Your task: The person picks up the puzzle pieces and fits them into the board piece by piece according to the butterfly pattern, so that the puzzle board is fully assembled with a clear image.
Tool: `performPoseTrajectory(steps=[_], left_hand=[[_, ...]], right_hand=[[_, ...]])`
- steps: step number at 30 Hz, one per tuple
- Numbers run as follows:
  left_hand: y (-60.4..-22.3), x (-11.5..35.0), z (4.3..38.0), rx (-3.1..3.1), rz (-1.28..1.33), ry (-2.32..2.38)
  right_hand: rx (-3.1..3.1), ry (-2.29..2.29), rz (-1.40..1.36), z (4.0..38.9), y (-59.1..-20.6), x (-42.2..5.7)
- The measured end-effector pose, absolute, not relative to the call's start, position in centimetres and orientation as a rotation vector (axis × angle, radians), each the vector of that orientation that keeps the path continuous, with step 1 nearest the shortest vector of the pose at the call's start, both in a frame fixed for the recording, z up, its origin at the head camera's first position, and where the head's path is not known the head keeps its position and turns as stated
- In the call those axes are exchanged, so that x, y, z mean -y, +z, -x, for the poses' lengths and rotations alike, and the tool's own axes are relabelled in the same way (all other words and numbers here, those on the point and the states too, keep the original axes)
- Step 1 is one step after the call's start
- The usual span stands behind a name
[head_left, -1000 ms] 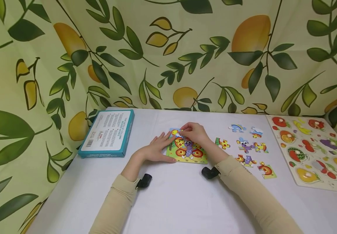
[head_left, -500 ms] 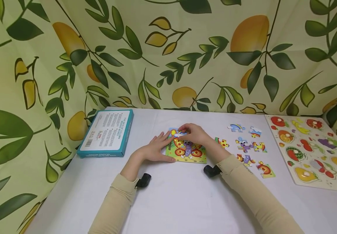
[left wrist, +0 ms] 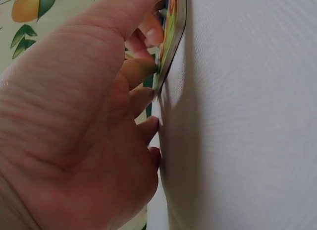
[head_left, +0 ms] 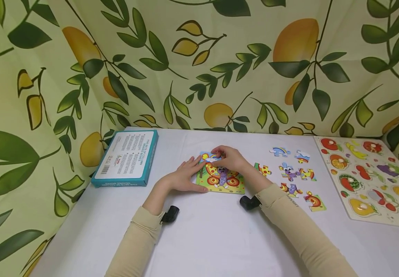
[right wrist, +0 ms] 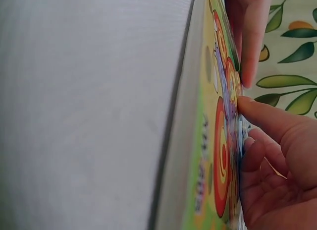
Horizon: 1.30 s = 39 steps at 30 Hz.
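Note:
A square butterfly puzzle board [head_left: 216, 186] lies on the white cloth, with a purple figure and red spiral wings on it. My left hand [head_left: 183, 177] rests along the board's left side with fingers spread; its thumb reaches the lower left edge. In the left wrist view the left hand's fingertips [left wrist: 143, 98] touch the board's edge and the cloth. At the board's top, my right hand [head_left: 232, 159] pinches a blue-and-white puzzle piece [head_left: 213, 158] with a rainbow, low against the board. The right fingers hide the board's upper right corner. In the right wrist view the thumb [right wrist: 267, 113] meets the board's surface.
Several loose puzzle pieces [head_left: 289, 172] lie right of the board, some close to the right forearm. A wooden fruit board [head_left: 360, 181] is at the far right. A teal-edged box [head_left: 126, 157] lies at the left. A patterned curtain [head_left: 199, 88] stands behind.
The right hand has turned and shifted slightly at the board's top, and the rainbow piece now lies lower over the board beside the sun. The left hand has stayed in place.

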<state>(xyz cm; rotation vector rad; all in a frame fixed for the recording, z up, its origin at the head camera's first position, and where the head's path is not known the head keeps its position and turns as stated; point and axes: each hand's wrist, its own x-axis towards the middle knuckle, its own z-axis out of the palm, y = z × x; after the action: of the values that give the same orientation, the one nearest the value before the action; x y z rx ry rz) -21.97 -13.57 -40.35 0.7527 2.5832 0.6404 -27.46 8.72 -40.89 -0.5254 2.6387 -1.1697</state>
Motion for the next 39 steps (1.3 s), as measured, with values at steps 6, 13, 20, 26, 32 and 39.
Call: performPoseTrajectory(steps=[6,13,20,26,32,39], left_hand=[[-40.2,13.4,21.9,-2.603,-0.747,0.601],[-39.9,13.1,21.8,-2.645,-0.730,0.560],[-40.0,12.9,22.2,-2.603,-0.843,0.622],[-39.9,12.5,22.2,-2.617,-0.863,0.600],[-39.7,12.0,21.9,-2.653,-0.840,0.524],[-39.9,11.7,21.8,-2.663,-0.769,0.509]], right_hand=[[-2.663,-1.136,0.528,27.4,-40.6,-8.6],[-2.677,-1.113,0.536,27.5,-40.8,-8.6],[-2.679,-1.123,0.551,27.7,-41.0,-8.7],[-2.677,-1.120,0.551,27.7,-41.2,-8.8],[-2.663,-1.076,0.578,27.4,-40.8,-9.2],[-2.643,-1.168,0.456,26.8,-38.8,-13.3]])
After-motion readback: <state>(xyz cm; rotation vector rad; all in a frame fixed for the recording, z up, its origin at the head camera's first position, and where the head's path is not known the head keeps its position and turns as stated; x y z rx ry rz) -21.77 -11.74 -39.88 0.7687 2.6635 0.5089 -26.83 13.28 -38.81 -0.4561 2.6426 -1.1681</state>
